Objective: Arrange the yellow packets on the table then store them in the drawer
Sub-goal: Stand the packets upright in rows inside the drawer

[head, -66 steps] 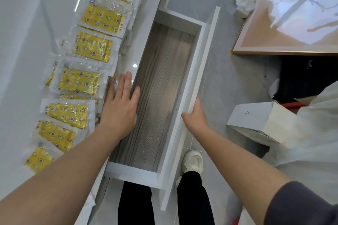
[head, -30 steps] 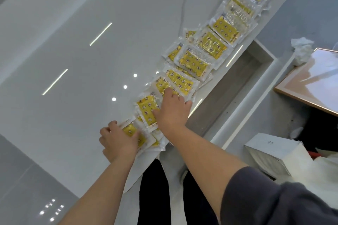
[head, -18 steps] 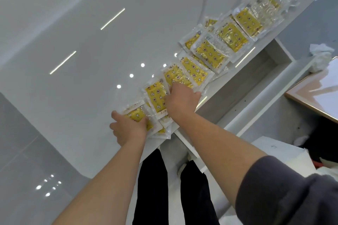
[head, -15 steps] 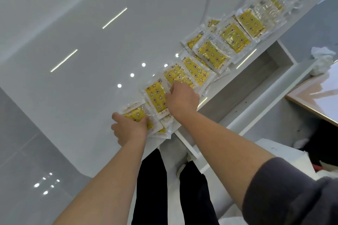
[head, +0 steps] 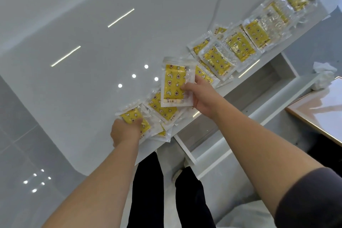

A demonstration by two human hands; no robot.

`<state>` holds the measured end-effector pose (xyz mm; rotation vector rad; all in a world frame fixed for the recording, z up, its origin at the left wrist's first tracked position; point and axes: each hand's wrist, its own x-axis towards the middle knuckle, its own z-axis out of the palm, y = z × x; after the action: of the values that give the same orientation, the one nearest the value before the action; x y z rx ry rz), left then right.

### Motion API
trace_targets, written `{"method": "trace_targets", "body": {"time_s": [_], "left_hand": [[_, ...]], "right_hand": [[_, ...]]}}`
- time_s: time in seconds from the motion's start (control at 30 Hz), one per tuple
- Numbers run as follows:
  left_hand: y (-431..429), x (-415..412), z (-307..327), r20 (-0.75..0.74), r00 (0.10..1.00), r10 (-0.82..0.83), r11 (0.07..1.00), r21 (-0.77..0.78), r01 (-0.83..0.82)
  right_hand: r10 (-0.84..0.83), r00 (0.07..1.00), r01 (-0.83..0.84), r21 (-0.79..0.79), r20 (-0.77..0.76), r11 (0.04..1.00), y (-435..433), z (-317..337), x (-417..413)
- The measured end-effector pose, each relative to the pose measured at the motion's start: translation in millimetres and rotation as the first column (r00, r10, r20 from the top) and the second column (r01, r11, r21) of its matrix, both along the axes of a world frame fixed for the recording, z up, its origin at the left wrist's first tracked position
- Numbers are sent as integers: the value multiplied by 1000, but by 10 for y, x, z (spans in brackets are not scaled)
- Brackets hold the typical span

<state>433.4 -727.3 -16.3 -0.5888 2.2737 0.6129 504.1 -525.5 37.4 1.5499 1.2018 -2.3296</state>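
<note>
Several yellow packets in clear wrappers lie in an overlapping row (head: 218, 61) along the near edge of the glossy white table (head: 83, 83). My right hand (head: 200, 98) pinches one yellow packet (head: 174, 83) by its right side and holds it lifted above the row. My left hand (head: 125, 130) grips the nearest packet (head: 134, 117) at the row's near end, fingers curled over its edge. The open drawer (head: 246, 96) runs below the table edge, its inside bare.
A crumpled white tissue (head: 323, 74) lies on the floor past the drawer. A framed board (head: 318, 109) stands at the right. My legs and a white shoe (head: 178, 174) are beside the drawer front.
My hands left the drawer and moved onto the packets. In the last half second my right hand lifted one packet off the row; my left hand stayed on the nearest packet.
</note>
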Motion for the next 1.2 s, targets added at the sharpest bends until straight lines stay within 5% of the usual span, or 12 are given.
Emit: {"method": "trace_targets", "body": {"time_s": [0.1,0.2,0.43,0.63,1.2], "left_hand": [[-66,14,34,-35,997,70,984,165,-63],[-148,24,100,-27,992,124,959,258,-113],[-284,-7,153,-35,996,85,969,238,-75],[-92,12,139,-55,996,67,970,237,-53],[59,42,43,-115,993,-29,994,97,40]], "right_hand": [[118,993,-118,-24,28,993,-25,-32,20],[307,933,-332,125,185,935,-80,-42,32],[468,665,-725,353,582,592,-380,-68,-29],[366,585,-810,495,724,315,-701,-144,-141],[316,559,-829,529,767,183,-879,-216,-192]]}}
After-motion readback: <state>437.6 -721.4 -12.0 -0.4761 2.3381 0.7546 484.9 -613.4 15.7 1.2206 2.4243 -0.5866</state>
